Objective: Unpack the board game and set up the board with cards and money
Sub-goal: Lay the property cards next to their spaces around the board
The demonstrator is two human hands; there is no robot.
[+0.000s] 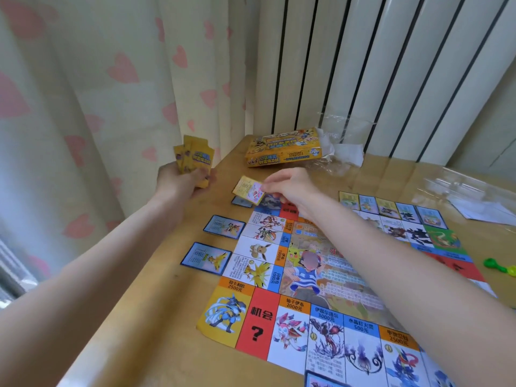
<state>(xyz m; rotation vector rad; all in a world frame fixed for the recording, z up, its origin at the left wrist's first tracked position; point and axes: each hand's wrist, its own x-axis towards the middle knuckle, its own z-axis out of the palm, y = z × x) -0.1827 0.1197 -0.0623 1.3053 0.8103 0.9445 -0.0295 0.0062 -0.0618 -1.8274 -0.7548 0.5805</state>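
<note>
The paper game board [321, 289] lies flat on the wooden table [156, 317]. My left hand [184, 181] grips a fan of yellow-backed cards [195, 156] above the table's left edge. My right hand [290, 188] pinches a single yellow-bordered card [250, 189] just above the board's far left corner. Three blue-bordered cards lie face up beside the board's left side: one far [241, 201], one middle [224, 226], one near [206, 258]. A row of cards [391, 209] lines the board's far edge. Another card [321, 379] shows at the bottom.
The yellow game box [284, 148] lies at the table's far edge with crumpled clear wrapping [340, 146] beside it. More clear plastic and white paper [483, 208] sit at the right. Green and yellow plastic pieces [499, 265] rest at the right edge. A heart-patterned curtain [97, 93] hangs left.
</note>
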